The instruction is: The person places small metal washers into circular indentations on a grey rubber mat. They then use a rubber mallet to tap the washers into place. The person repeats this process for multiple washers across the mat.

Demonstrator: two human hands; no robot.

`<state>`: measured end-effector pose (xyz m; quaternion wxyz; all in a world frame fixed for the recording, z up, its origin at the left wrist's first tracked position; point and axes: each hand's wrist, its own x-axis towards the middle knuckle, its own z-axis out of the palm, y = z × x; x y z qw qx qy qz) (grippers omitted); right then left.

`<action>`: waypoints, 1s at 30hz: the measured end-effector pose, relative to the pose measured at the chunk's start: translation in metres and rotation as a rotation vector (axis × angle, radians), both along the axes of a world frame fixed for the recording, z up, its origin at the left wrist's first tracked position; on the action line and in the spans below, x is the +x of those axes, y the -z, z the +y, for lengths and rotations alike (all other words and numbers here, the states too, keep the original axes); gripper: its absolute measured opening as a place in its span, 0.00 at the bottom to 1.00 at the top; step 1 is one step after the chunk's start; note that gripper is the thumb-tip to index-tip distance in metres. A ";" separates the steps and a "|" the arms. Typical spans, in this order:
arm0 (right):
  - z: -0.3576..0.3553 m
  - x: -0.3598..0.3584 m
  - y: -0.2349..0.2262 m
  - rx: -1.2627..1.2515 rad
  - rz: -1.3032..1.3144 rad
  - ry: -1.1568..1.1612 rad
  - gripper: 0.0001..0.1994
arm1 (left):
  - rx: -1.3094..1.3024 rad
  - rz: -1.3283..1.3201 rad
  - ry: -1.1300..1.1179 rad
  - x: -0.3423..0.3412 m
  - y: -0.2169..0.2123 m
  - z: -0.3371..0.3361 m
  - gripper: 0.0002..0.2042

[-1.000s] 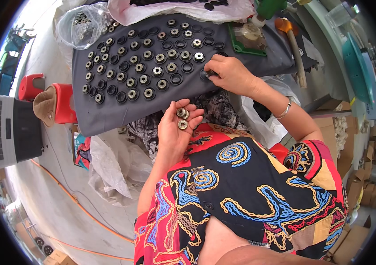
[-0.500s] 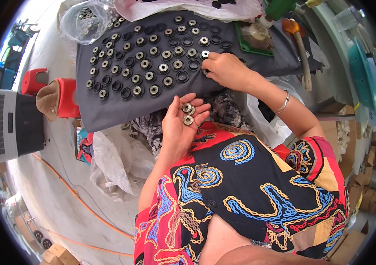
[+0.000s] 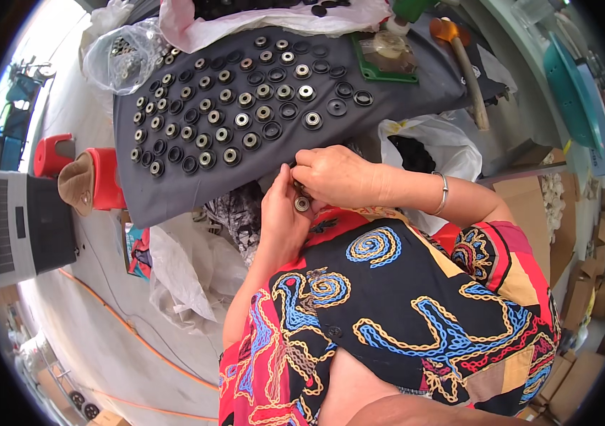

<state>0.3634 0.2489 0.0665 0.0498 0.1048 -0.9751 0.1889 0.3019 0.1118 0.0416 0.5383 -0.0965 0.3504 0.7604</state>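
My left hand (image 3: 281, 216) is cupped palm up near the front edge of the grey cloth, holding small metal ball bearings (image 3: 302, 204). Over that palm bends my right hand (image 3: 341, 176), its fingers pinched together at the bearings; what lies between its fingertips is hidden. Past my hands, rows of black rings are spread on the cloth (image 3: 196, 188). Many carry a bearing, such as the seated bearing (image 3: 312, 119) closest to my right hand. Others are bare, among them an unfilled black ring (image 3: 336, 106) and another black ring (image 3: 363, 98) at the right.
A clear bag of metal parts (image 3: 125, 60) lies far left, and a white sack (image 3: 274, 32) with black parts at the back. A green tray (image 3: 387, 74) and an orange-headed mallet (image 3: 469, 78) lie far right. Red stools (image 3: 107, 170) stand left; a white bag (image 3: 451, 145) hangs right.
My right hand has come back from the rings on the cloth to my left palm. Bearings that showed in the open palm are now partly covered. The whole view has shifted slightly.
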 end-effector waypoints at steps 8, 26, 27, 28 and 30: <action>0.028 0.003 -0.014 -0.337 0.072 0.201 0.07 | 0.100 0.097 0.117 -0.002 -0.004 -0.001 0.23; 0.099 -0.019 -0.003 0.107 0.005 0.354 0.06 | 0.081 0.073 0.096 -0.017 0.006 -0.004 0.21; 0.099 -0.020 -0.004 0.100 -0.006 0.353 0.06 | 0.090 0.066 0.094 -0.017 0.007 -0.004 0.21; 0.099 -0.021 -0.005 0.093 -0.017 0.352 0.07 | 0.099 0.059 0.093 -0.017 0.008 -0.004 0.21; 0.099 -0.021 -0.006 0.092 -0.023 0.351 0.07 | 0.100 0.056 0.092 -0.017 0.008 -0.005 0.21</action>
